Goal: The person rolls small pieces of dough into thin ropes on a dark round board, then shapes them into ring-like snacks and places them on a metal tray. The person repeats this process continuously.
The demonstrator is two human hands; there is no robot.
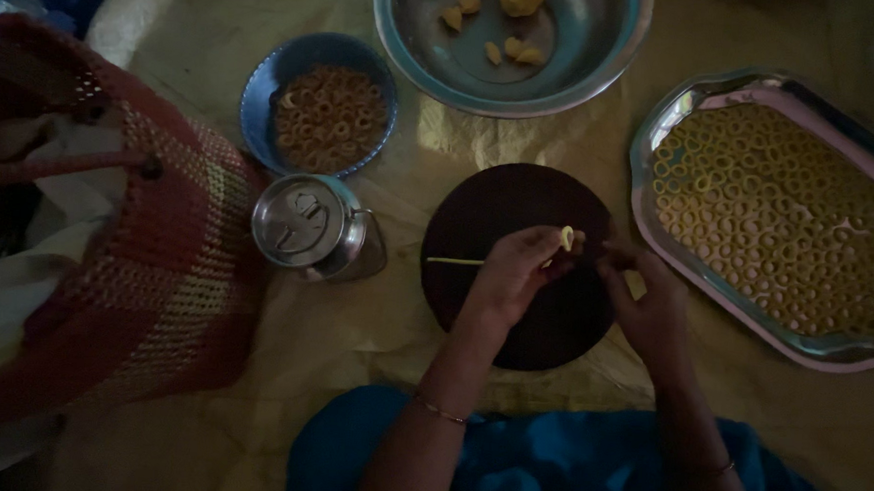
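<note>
Left hand (pixel 516 270): fingers curled, the tips pinching a small pale-yellow dough ring (pixel 566 237) held just above the far right part of a dark round board (pixel 512 326). Right hand (pixel 646 292): fingers bunched together close to the right of the ring, over the board's right edge; whether they touch the ring or hold anything cannot be told in the dim light. Thin strip of dough (pixel 455 261): lies flat on the left part of the board, reaching toward the left hand. Each wrist carries a slim bangle.

Right of the board: an oblong metal tray (pixel 650 234) with a pink rim, its floor covered with many pale dough rings in one layer. Far side, beyond the board: a large steel bowl (pixel 598 67) holding a few yellow dough lumps. Far left: a blue bowl (pixel 268 80) filled with browner rings. Just left of the board: a lidded steel container (pixel 307 226). Left edge: a woven red basket (pixel 165 265) with white cloth inside. All rest on a yellowish sheet (pixel 356 349); blue fabric covers the person's lap at the near edge.
</note>
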